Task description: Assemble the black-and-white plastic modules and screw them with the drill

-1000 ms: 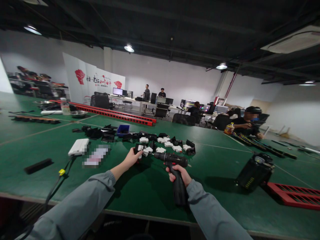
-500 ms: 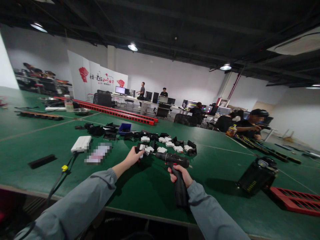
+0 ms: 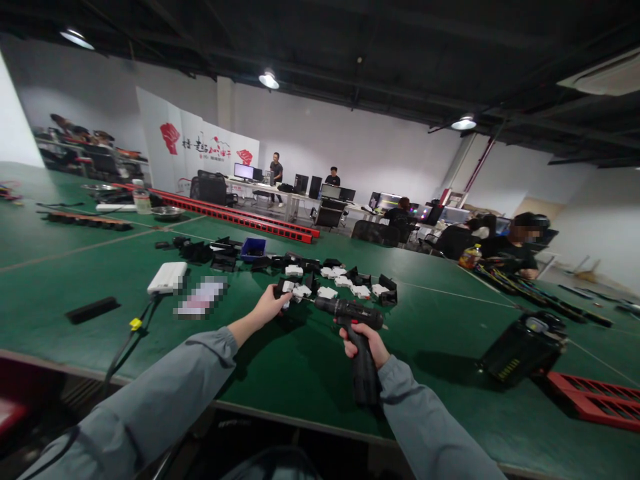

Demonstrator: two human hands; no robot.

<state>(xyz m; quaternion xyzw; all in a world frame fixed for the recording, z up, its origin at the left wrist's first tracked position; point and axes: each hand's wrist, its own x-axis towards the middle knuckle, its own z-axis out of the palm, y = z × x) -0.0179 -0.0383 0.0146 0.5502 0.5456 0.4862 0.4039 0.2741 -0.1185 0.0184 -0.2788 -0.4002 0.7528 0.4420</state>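
My right hand (image 3: 367, 341) is wrapped round the grip of a black cordless drill (image 3: 357, 312), its bit pointing left. Between the thumb and fingers of my left hand (image 3: 267, 305) is a small black part with a white piece (image 3: 287, 287) on it. The drill's bit reaches close to this part; whether it touches, I cannot tell. Just beyond both hands lie several white pieces (image 3: 327, 293) and black brackets (image 3: 388, 291) in loose rows. My fingers hide much of the held part.
A blue bin (image 3: 253, 249) stands behind the parts. On the left are a white power bank (image 3: 168, 278) with a cable, and a black bar (image 3: 93, 310). A dark canister (image 3: 523, 350) and red slatted frame (image 3: 595, 400) lie right. Long red rails (image 3: 235, 217) cross the back. A person (image 3: 515, 243) sits far right.
The view has shifted slightly, so the table's things appear a little to the right. Both hands keep their hold, and the drill stays pointed at the held part.
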